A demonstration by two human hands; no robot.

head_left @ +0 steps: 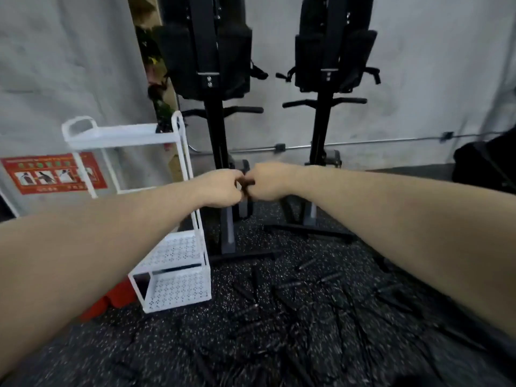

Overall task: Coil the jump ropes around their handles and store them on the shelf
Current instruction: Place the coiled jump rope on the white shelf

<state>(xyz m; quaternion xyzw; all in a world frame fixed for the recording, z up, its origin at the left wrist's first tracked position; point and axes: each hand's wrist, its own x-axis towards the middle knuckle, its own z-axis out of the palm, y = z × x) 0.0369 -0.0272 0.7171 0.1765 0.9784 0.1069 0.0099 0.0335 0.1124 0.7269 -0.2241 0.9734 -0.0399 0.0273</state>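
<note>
A dark rope point(245, 186) is pinched between both hands point(245, 184), held together, seemingly for coiling, right of the shelf point(178, 286).

Materials and surface finish: floor, shelf, equipment, wall.

Floor point(173, 344): black rubber-like matting, matt, flecked with pale specks, grainy in look. Jump ropes point(293, 317) scattered over the floor: black, matt handles and cords, blurred; material cannot be told with certainty. Shelf point(178, 286) at the floor's left edge: white painted frame, smooth, with perforated tray walls and bases, a faint sheen; metal or plastic cannot be told. Exercise machines point(324, 129) by the wall: black painted metal posts, smooth, semi-gloss; black padded parts, matt. Wall point(418, 79): grey, matt, mottled, concrete-like. Conduit point(377, 143) along the wall: bare metal, dull shine. Poster point(53, 173): red printed sheet, smooth.
</note>
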